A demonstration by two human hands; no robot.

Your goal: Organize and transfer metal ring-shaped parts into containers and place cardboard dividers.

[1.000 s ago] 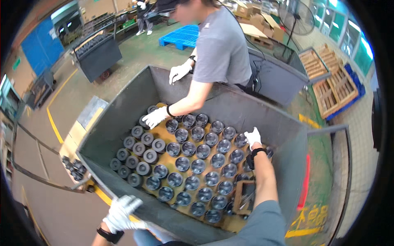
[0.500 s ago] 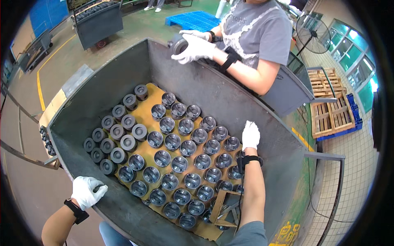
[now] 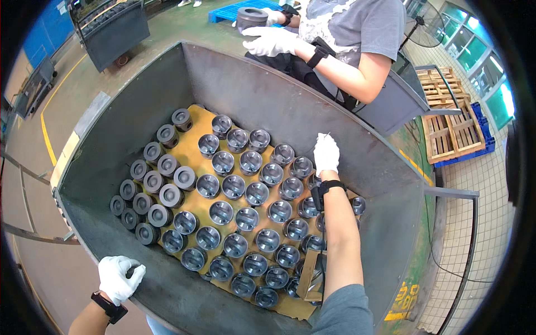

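Observation:
A large grey metal bin (image 3: 223,301) holds many metal pistons (image 3: 221,213) standing on a brown sheet (image 3: 195,146). Those on the left have their flat, ringed ends up; the others show hollow, shiny insides. At the near left, my white-gloved left hand (image 3: 119,278) is curled over the bin's rim. My right hand (image 3: 326,154), gloved too, is stretched over the pistons toward the far right wall. Its fingers are closed, and a thin, wire-like thing pokes out at their tips. What it is exactly I cannot make out. My right forearm hides some pistons.
Across the bin stands a co-worker, whose gloved hand (image 3: 271,42) holds a dark piston (image 3: 251,18). A wooden frame (image 3: 308,274) lies in the near right corner. Beyond are another grey bin (image 3: 397,106), wooden pallets (image 3: 455,131), a fan (image 3: 419,21) and a cart (image 3: 114,39).
My right hand has moved up and slightly left, toward the far wall. The co-worker has tilted the piston upright. My view has shifted a little; my left hand stays at the rim.

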